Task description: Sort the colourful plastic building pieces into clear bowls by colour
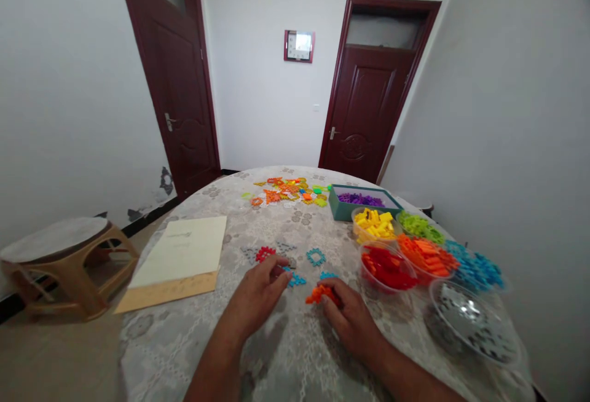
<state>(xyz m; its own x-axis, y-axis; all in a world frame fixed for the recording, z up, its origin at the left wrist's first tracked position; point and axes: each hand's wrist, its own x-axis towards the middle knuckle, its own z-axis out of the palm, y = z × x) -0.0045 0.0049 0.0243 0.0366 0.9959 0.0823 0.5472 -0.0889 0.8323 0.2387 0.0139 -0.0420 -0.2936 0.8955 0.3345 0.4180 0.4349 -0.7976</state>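
Observation:
My left hand [259,294] rests on the patterned tablecloth, fingers curled onto a small blue plastic piece [295,279] near a red piece [265,254]. My right hand [350,319] lies to its right, fingertips pinching an orange plastic piece [319,294]. A teal square-frame piece [316,257] lies just beyond both hands, and a small blue piece [327,275] sits above the orange one.
Clear bowls hold red [388,268], orange [426,254], yellow [373,224], green [418,225], blue [474,270] and silver-grey [474,322] pieces at right. A teal box of purple pieces [359,200], a colourful assembly [288,192], papers [182,254], a stool [64,260].

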